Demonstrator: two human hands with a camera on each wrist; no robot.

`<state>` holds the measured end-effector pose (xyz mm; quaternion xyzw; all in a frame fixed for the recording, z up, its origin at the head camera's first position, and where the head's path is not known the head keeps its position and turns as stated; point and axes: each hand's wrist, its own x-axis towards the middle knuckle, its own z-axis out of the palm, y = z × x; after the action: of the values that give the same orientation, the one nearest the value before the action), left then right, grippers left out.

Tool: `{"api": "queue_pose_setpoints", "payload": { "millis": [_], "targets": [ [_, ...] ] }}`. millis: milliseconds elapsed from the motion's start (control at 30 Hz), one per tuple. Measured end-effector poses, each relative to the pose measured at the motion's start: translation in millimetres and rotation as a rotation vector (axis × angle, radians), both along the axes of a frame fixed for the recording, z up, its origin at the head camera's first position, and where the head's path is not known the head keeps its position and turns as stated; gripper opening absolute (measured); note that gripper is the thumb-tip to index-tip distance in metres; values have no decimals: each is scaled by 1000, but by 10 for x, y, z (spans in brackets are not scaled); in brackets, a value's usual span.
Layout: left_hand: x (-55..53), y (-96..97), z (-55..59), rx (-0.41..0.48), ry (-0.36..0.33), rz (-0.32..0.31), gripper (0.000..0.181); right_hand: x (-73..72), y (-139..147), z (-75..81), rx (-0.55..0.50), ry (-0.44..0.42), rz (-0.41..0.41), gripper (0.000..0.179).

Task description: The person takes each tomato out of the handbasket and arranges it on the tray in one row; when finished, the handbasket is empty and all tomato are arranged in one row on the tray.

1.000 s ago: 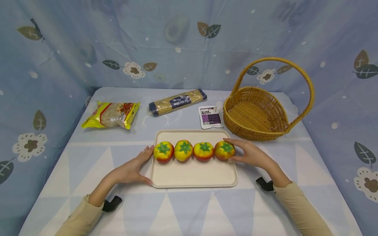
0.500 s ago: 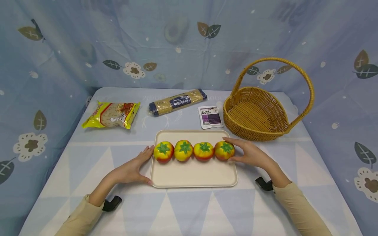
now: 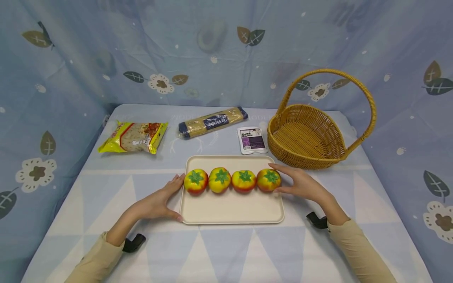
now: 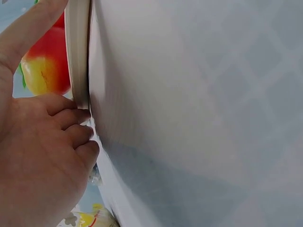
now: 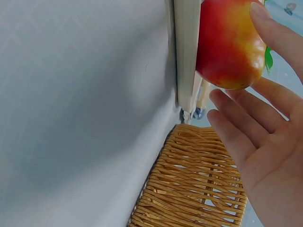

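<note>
Several yellow-red tomatoes with green leafy tops sit in a row on a cream tray [image 3: 230,210]. My right hand [image 3: 301,184] has thumb and forefinger around the rightmost tomato [image 3: 269,180], touching it at both sides. In the right wrist view that tomato [image 5: 229,45] rests at the tray's end, and the other fingers of the right hand [image 5: 265,127] stand apart from it. At the tray's left edge lies my left hand [image 3: 159,202], thumb and fingers spread along the rim. The leftmost tomato [image 3: 196,182] is close to its fingertips. The left wrist view shows the left hand [image 4: 42,146] beside the tray's rim [image 4: 78,52].
A wicker basket [image 3: 304,157] with a tall handle stands behind the tray at right. Farther back lie a yellow noodle bag [image 3: 136,137], a spaghetti pack [image 3: 213,122] and a small white-and-purple pouch [image 3: 252,140]. Patterned curtains enclose the table's back and sides.
</note>
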<state>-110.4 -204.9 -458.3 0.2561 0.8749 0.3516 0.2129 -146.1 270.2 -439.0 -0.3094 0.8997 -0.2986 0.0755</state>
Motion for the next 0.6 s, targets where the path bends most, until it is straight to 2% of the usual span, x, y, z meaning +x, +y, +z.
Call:
{"api": "queue_pose_setpoints", "payload": {
  "millis": [367, 600],
  "targets": [
    [-3, 1, -23, 4, -9, -1, 126, 21, -14, -20, 6, 4, 5, 76],
    [-4, 0, -5, 2, -6, -15, 126, 28, 5, 11, 9, -9, -28, 76]
  ]
}}
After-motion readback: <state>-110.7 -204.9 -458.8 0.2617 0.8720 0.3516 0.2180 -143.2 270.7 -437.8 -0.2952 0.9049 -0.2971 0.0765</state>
